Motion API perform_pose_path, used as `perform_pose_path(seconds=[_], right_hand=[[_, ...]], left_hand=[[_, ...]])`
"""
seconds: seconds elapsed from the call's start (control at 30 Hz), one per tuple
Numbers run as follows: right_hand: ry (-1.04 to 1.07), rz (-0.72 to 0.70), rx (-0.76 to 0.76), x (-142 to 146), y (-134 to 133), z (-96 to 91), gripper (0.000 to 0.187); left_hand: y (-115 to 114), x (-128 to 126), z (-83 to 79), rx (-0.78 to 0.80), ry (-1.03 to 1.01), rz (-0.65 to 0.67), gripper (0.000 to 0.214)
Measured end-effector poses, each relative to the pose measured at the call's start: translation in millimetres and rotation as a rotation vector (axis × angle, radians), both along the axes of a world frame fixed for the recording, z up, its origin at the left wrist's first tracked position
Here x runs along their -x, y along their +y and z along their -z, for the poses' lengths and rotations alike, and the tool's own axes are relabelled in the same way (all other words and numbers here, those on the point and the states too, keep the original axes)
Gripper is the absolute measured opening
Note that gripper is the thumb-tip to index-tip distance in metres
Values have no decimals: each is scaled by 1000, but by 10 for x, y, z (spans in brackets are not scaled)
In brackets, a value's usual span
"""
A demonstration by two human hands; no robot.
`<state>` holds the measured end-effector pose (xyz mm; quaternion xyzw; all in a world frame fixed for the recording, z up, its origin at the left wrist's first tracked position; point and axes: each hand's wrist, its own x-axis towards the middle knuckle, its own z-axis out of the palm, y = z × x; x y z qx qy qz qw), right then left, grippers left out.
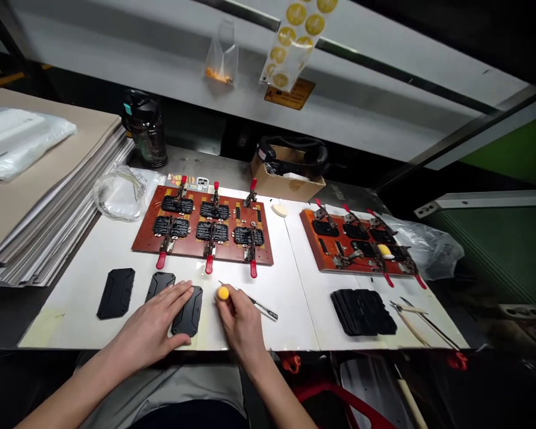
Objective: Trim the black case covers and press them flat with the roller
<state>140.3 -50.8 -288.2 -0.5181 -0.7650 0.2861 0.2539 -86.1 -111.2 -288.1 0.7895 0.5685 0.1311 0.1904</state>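
My left hand point(154, 319) lies on a black ribbed plate point(190, 311), with its fingers over the plate's upper left side. A second black plate point(159, 285) sits partly under that hand, and a third point(116, 293) lies apart to the left. My right hand point(239, 325) pinches a small yellow knob point(223, 292) between its fingertips. A slim metal craft knife point(261, 308) extends from beside those fingers, and I cannot tell whether the hand holds it. Both hands are in front of a red board point(201, 223) with black plates held under red-handled toggle clamps.
A second clamp board point(352, 241) and a stack of black plates point(363, 313) are to the right, beside hand tools point(424, 322). A cardboard box point(286, 179) and a dark bottle point(146, 130) are at the back. Stacked sheets point(49, 196) rise past the white table's left edge.
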Motion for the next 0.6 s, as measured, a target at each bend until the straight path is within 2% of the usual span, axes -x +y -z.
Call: perform_pose_path(seconds=[0.07,0.23,0.4,0.53,0.6], right_hand=[[91,37,47,7,-16,6,25],[79,-114,104,167,-68,-39,8],[68,-246,213,138,-227,-74,7],[72,-136,145,151,-209,-75,7],[67,-148,135,134,-209,-102,9]], left_hand=[[-1,-6,-9,0,-12,4,84],[2,-10,-3,-1,0,0,83],[-15,-12,17,9,-25,3,82],[-20,-15,3,6,-8,5,80],[-18,-13,-8,5,-2,0,79]])
